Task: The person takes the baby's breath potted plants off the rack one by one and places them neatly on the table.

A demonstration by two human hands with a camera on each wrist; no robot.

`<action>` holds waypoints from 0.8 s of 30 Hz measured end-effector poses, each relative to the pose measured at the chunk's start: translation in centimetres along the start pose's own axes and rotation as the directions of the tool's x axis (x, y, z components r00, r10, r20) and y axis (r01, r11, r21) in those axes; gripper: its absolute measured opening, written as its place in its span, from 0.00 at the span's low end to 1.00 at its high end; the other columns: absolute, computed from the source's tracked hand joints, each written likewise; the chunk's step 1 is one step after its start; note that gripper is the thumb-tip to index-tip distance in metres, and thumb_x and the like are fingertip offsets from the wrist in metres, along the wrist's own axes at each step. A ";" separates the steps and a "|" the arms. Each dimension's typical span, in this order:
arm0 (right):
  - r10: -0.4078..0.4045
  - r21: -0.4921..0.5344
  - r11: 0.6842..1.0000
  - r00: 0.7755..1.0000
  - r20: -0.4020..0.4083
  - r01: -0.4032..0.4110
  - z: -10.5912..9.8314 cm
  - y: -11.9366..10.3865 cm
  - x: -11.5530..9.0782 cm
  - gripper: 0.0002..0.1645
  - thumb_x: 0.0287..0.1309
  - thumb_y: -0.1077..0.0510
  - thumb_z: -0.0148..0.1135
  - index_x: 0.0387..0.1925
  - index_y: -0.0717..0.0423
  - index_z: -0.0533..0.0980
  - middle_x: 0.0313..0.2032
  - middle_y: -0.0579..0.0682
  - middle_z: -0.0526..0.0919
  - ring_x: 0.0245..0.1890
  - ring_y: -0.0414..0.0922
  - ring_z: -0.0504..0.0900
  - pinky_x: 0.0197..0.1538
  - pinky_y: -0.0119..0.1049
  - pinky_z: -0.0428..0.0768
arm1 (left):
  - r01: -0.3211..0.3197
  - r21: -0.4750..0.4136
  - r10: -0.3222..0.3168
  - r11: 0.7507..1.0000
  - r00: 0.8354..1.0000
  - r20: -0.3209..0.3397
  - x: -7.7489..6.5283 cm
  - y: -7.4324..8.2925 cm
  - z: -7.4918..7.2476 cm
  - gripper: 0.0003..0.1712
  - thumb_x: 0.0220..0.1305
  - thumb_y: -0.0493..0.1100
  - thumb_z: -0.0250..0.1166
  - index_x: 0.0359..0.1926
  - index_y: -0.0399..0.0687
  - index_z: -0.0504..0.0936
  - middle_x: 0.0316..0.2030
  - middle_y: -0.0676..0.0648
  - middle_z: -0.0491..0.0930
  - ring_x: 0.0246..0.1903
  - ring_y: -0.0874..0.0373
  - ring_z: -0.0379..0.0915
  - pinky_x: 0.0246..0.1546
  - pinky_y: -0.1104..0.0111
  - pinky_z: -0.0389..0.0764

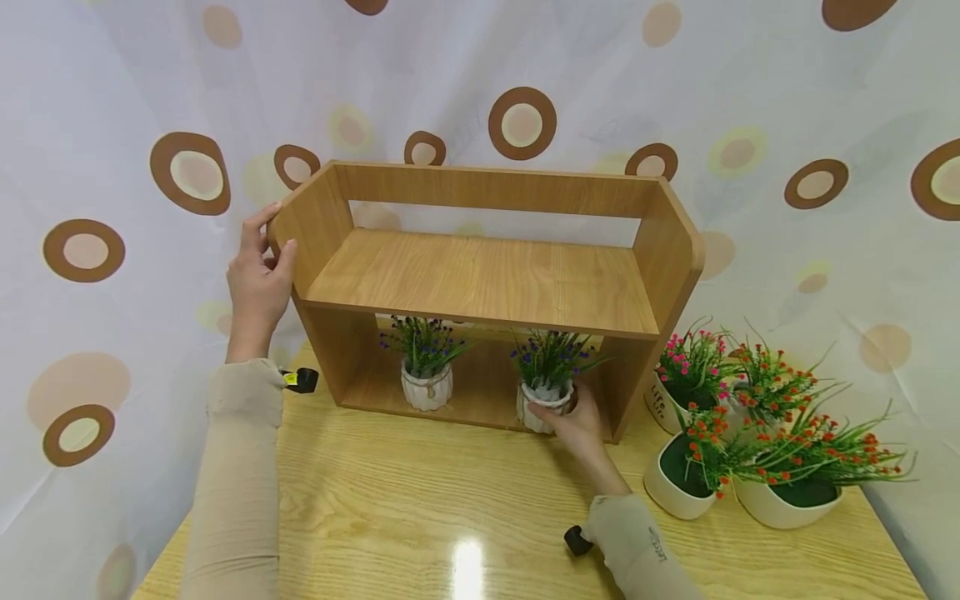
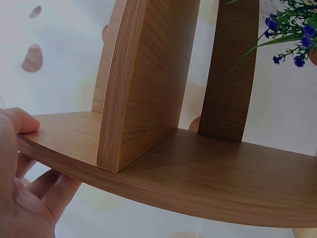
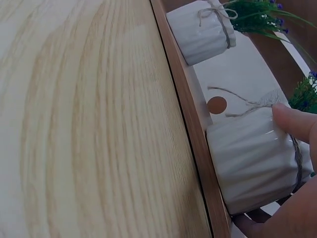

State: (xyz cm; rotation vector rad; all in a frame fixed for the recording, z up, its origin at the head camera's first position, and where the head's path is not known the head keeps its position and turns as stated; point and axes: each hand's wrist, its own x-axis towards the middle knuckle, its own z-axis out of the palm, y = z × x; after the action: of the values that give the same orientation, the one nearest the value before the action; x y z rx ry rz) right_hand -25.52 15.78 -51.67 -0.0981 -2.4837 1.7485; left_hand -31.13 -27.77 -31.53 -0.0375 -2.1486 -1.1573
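Note:
A two-tier wooden shelf [image 1: 480, 271] stands on the table, with its upper board bare. My left hand [image 1: 258, 279] grips the front edge of its left side panel, thumb inside and fingers outside, as the left wrist view [image 2: 32, 183] also shows. On the lower tier are two white ribbed pots with purple-blue flowers and twine round their rims. The left pot [image 1: 427, 389] stands untouched. Around the right pot [image 3: 252, 168], near the right panel, my right hand [image 1: 581, 425] curls its thumb and fingers. Some of its fingers are hidden behind the pot.
Several white pots with flowers stand right of the shelf: a pink-flowered pot [image 1: 667, 408] with lettering, a small red-flowered pot [image 1: 678, 498] and a wider red-flowered pot [image 1: 787, 512] among them. The light wooden table [image 1: 390, 500] extends in front. A dotted curtain [image 1: 450, 75] hangs behind.

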 end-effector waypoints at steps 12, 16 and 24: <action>0.004 -0.011 1.000 1.000 0.020 -0.004 -0.8 -0.2 -0.2 0.55 0.56 0.53 0.79 0.77 0.60 0.56 0.70 0.65 0.68 0.71 0.63 0.68 0.70 0.60 0.73 | -0.007 0.010 0.007 1.000 1.000 -0.005 0.2 0.0 0.1 0.28 0.77 0.53 0.55 0.73 0.79 0.65 0.70 0.46 0.76 0.60 0.43 0.81 0.59 0.44 0.83; 0.009 -0.009 1.000 0.999 0.043 -0.008 -1.4 -0.5 -0.7 0.56 0.56 0.53 0.79 0.77 0.57 0.56 0.71 0.63 0.68 0.71 0.61 0.68 0.70 0.58 0.74 | -0.003 0.011 0.003 1.000 1.000 0.000 0.2 0.1 0.0 0.28 0.77 0.54 0.55 0.73 0.80 0.64 0.70 0.47 0.76 0.61 0.43 0.80 0.59 0.44 0.82; 0.001 0.004 1.000 0.999 0.053 -0.001 -2.5 -0.8 -2.1 0.58 0.54 0.56 0.80 0.78 0.57 0.55 0.72 0.64 0.67 0.73 0.61 0.67 0.72 0.57 0.72 | -0.003 0.011 0.003 1.000 1.000 0.002 0.1 0.1 -0.1 0.28 0.77 0.54 0.55 0.73 0.80 0.64 0.71 0.47 0.75 0.62 0.43 0.80 0.59 0.44 0.82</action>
State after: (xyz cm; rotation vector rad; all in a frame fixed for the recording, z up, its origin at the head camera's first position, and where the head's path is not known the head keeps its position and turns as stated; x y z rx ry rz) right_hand -23.15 17.61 -50.21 -0.0538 -2.5168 1.7797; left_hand -31.12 -27.86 -31.39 -0.0365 -2.1562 -1.1438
